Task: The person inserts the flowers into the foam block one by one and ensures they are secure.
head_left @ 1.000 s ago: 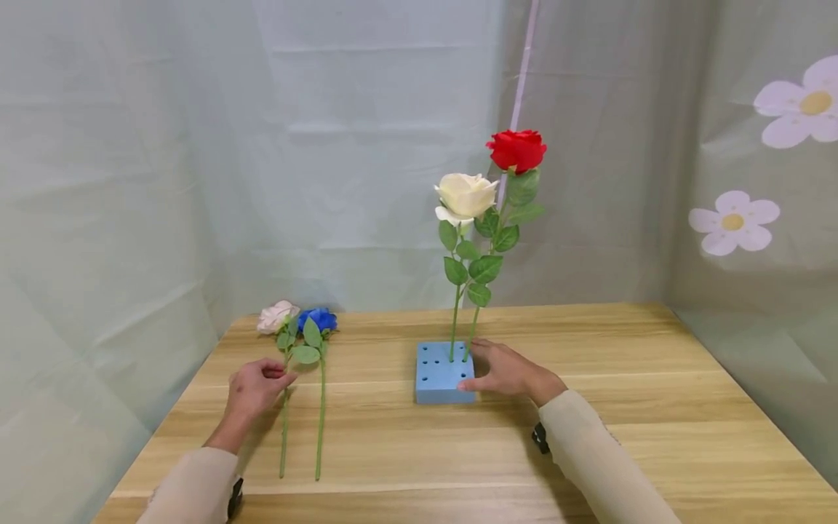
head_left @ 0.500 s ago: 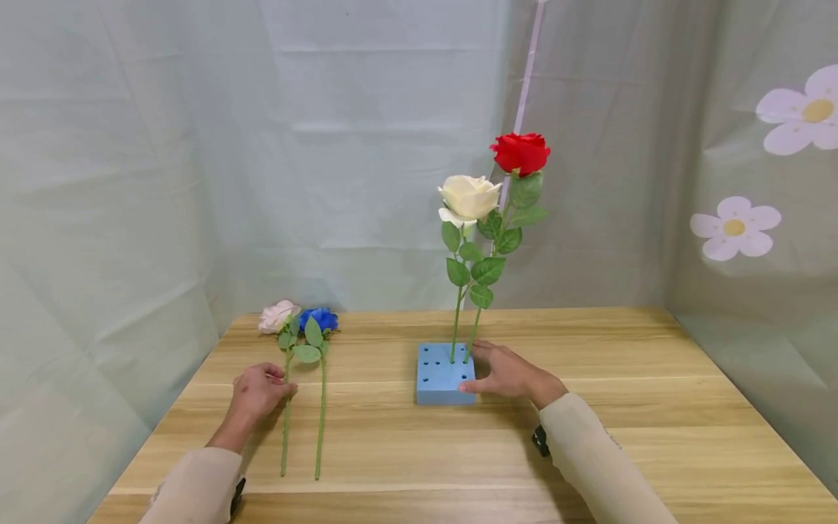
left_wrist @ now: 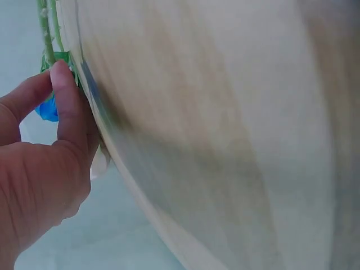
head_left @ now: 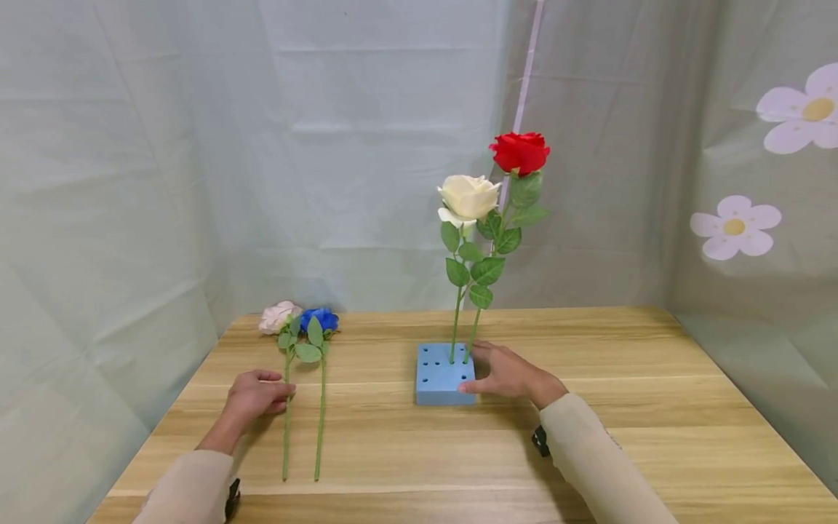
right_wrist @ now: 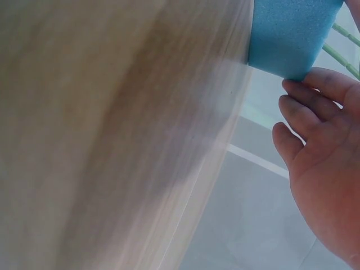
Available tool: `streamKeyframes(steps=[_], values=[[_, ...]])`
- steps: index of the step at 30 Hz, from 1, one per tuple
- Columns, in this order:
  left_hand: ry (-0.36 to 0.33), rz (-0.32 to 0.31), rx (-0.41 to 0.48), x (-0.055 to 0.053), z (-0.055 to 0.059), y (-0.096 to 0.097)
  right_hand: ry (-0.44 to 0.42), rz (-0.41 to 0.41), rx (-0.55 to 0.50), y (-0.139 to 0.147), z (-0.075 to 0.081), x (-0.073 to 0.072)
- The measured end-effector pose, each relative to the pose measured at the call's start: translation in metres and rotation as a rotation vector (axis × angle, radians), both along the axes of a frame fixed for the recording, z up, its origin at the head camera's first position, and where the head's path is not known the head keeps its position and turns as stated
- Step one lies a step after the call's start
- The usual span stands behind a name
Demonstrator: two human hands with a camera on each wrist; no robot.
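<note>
In the head view my left hand [head_left: 255, 397] is at the stem of a pale pink rose [head_left: 278, 318] lying on the table. Thumb and forefinger pinch that green stem, as the left wrist view also shows. Beside it lies a blue rose [head_left: 319, 320], its stem parallel and apart from the hand. My right hand [head_left: 511, 375] grips the right side of a light blue foam block [head_left: 445, 397], thumb at the front corner, fingers behind. A cream rose [head_left: 468, 196] and a taller red rose [head_left: 521, 153] stand in holes of this block, the red leaning right.
The block's top has several other small holes. Under everything is a wood-grain table [head_left: 380, 451]. Pale curtains [head_left: 373, 145] hang at its back and sides; the right one [head_left: 753, 306] bears printed white flowers.
My left hand has slid a little down the pink rose's stem, towards me, and its fingers have closed in on it. The right hand and block have stayed put; the view shifted slightly.
</note>
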State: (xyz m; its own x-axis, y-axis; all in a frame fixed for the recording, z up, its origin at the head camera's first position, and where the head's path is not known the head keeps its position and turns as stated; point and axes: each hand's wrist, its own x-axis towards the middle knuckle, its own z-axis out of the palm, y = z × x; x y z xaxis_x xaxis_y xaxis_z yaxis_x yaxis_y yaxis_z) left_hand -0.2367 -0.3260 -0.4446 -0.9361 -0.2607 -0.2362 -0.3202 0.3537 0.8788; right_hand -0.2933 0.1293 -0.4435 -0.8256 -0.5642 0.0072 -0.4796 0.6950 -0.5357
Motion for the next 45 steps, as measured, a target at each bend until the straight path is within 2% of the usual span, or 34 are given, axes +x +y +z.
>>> streamKeyframes(steps=[15, 18, 25, 30, 35, 39, 45], values=[[0.025, -0.019, 0.047, -0.004, 0.004, 0.006, 0.008, 0.002, -0.004, 0.000, 0.001, 0.001], [0.058, -0.017, 0.060, -0.004, 0.005, 0.005, 0.009, -0.001, -0.004, 0.000, 0.002, 0.002], [0.159, 0.047, 0.120, -0.004, 0.005, 0.003, 0.005, 0.009, -0.008, -0.001, 0.002, 0.003], [0.224, 0.061, 0.167, -0.003, 0.007, 0.006, 0.009, 0.007, -0.007, -0.003, 0.002, 0.003], [0.245, 0.049, 0.131, -0.002, 0.014, 0.008, 0.004, 0.017, -0.006, -0.004, 0.001, 0.003], [0.297, 0.031, 0.091, -0.003, 0.024, 0.010, 0.003, 0.005, -0.005, -0.003, 0.001, 0.002], [0.354, -0.002, 0.105, -0.006, 0.038, 0.019, -0.001, -0.004, -0.005, -0.001, 0.003, 0.002]])
